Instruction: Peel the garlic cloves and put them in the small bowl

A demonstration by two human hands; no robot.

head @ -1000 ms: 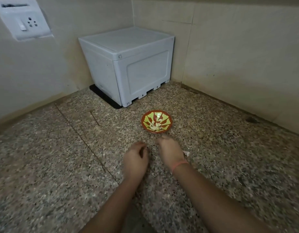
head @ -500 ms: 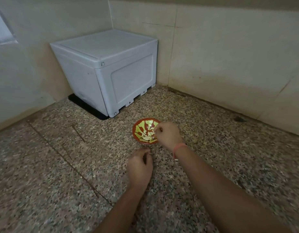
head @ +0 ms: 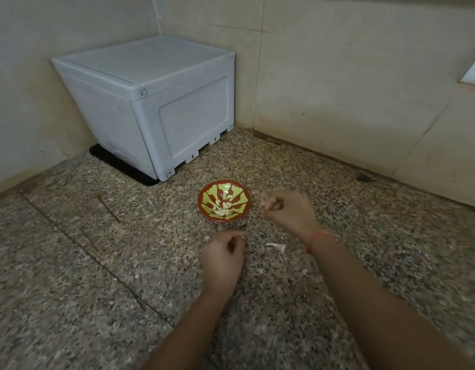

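The small red bowl [head: 205, 206] with a yellow-green pattern stands on the speckled stone floor, and several peeled pale garlic cloves [head: 223, 211] lie in its bottom. My right hand [head: 289, 212] hovers just right of the bowl with its fingers curled in; nothing clear shows inside it. My left hand [head: 223, 257] is below the bowl, close to the floor. Its fingers are curled and its fingertips pinch a tiny pale garlic piece [head: 242, 237]. A strip of garlic skin [head: 275, 246] lies on the floor between my hands.
A pale grey plastic box [head: 150, 102] sits in the corner behind the bowl, on a black mat [head: 118, 164]. Tiled walls close the back and the right side. A dark spot [head: 363, 177] marks the floor by the right wall.
My right hand reached over the bowl half a second ago and has now pulled back to its right. My left hand has stayed below the bowl. The camera shifted.
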